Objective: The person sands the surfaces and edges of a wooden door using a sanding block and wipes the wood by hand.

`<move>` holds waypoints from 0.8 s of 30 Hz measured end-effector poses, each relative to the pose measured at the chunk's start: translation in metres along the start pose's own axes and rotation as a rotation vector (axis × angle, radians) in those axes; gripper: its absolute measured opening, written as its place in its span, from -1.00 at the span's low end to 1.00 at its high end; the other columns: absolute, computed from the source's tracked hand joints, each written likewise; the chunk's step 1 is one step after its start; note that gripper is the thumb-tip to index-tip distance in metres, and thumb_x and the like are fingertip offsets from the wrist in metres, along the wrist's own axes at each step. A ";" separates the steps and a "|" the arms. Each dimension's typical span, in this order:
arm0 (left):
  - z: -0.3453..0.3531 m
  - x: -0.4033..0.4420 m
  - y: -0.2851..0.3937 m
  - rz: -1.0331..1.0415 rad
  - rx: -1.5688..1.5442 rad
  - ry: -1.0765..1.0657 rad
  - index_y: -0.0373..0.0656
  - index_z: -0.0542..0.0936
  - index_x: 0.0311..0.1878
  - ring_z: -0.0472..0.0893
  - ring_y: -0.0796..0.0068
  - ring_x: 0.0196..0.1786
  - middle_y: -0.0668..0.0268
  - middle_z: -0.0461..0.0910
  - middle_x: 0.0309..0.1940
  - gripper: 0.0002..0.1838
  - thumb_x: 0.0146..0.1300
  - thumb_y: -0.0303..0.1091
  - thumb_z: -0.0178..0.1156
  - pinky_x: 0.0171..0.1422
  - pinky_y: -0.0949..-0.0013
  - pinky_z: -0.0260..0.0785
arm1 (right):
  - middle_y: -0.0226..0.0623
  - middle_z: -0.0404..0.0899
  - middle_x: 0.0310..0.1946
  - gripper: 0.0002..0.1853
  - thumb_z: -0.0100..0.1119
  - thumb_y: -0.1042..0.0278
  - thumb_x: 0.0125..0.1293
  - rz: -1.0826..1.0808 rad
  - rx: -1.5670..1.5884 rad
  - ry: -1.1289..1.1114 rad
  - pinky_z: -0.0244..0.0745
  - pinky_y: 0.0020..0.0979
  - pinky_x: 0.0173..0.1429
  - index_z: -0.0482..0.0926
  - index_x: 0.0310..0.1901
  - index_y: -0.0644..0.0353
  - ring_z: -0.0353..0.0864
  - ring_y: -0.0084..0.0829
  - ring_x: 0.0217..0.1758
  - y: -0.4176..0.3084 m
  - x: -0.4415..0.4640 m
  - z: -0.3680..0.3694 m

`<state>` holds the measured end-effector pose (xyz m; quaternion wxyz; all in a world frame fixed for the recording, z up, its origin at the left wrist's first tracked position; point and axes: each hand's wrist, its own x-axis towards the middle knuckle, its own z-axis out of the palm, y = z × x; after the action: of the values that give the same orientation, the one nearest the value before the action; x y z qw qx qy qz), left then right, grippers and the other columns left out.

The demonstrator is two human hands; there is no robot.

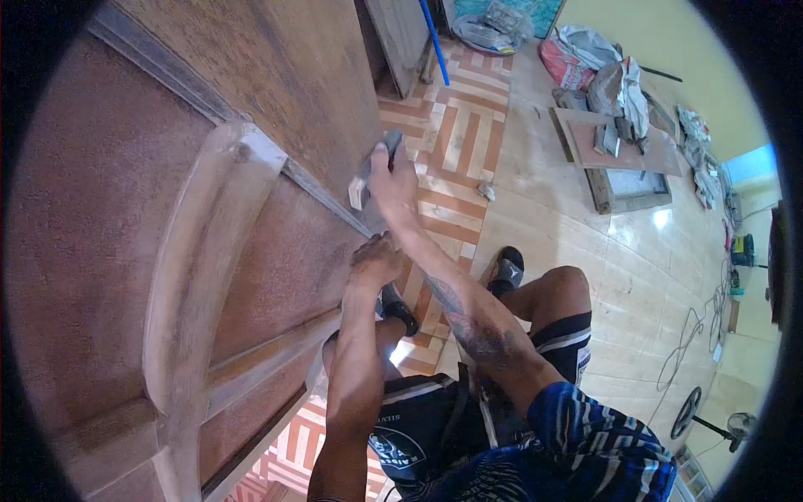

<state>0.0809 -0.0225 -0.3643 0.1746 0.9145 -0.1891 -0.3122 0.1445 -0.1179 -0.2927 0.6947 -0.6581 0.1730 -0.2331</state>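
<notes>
Hand tool [359,192] is sitting by the right edge of the wooden panel [276,92], and we're gripping it in our right hand [395,182], thumb lying along its darker far end. It's looking light and stiff, so we're favouring a hold around its middle. Our left hand [376,261] is resting by the panel's near corner, fingers bent; whether it's gripping anything, we're not telling for certain.
</notes>
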 end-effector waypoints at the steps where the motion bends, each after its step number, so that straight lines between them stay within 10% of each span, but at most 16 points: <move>1: -0.006 0.001 0.002 -0.011 0.035 0.015 -0.26 0.50 0.23 0.57 0.02 0.23 -0.08 0.56 0.17 -0.50 0.34 -0.12 0.08 0.33 0.02 0.38 | 0.25 0.53 -0.02 -0.52 0.04 0.15 0.45 -0.065 -0.039 0.063 0.42 0.01 0.17 0.39 0.18 0.44 0.56 0.17 0.05 -0.020 0.004 0.002; 5: 0.036 0.008 -0.036 0.034 -0.094 0.168 -0.25 0.49 0.23 0.55 -0.01 0.25 -0.08 0.56 0.17 -0.50 0.36 -0.11 0.07 0.35 0.01 0.36 | 0.12 0.59 -0.22 -0.69 0.02 0.21 0.45 -0.410 -0.194 -0.116 0.41 -0.11 -0.05 0.48 -0.03 0.34 0.59 -0.02 -0.10 -0.199 0.001 0.005; 8: 0.016 -0.007 -0.015 0.034 -0.169 0.095 -0.24 0.48 0.24 0.54 -0.02 0.26 -0.10 0.55 0.17 -0.49 0.36 -0.10 0.08 0.37 0.01 0.35 | 0.30 0.52 -0.02 -0.45 0.07 0.11 0.44 -0.520 -0.127 0.047 0.40 -0.01 0.23 0.36 0.22 0.46 0.54 0.20 0.05 -0.153 0.012 0.011; 12: -0.007 0.000 -0.008 -0.028 -0.021 0.070 -0.26 0.49 0.23 0.54 -0.03 0.26 -0.13 0.54 0.19 -0.48 0.36 -0.08 0.09 0.36 0.01 0.36 | 0.34 0.49 0.06 -0.37 0.00 0.04 0.48 0.064 -0.035 -0.015 0.36 -0.01 0.27 0.29 0.33 0.46 0.48 0.22 0.17 0.001 -0.006 -0.006; 20: -0.004 -0.019 -0.009 -0.038 -0.035 0.127 -0.28 0.50 0.19 0.57 -0.06 0.20 -0.10 0.58 0.11 -0.50 0.36 -0.08 0.09 0.33 0.02 0.38 | 0.28 0.42 0.16 -0.40 0.06 0.26 0.46 -0.791 -0.394 0.078 0.31 -0.10 0.33 0.24 0.38 0.51 0.43 0.16 0.21 -0.178 0.026 0.006; 24: 0.004 -0.001 -0.019 0.093 -0.096 0.194 -0.25 0.51 0.19 0.59 -0.08 0.17 -0.12 0.60 0.08 -0.51 0.35 -0.08 0.09 0.31 0.00 0.40 | 0.32 0.29 0.29 -0.39 0.09 0.33 0.40 -0.818 -0.488 0.100 0.21 0.10 0.38 0.23 0.40 0.44 0.31 0.28 0.29 -0.054 -0.001 0.002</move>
<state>0.0821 -0.0060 -0.3752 0.2500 0.9212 -0.1984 -0.2224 0.1400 -0.1171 -0.2383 0.3621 -0.8040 -0.0171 -0.4713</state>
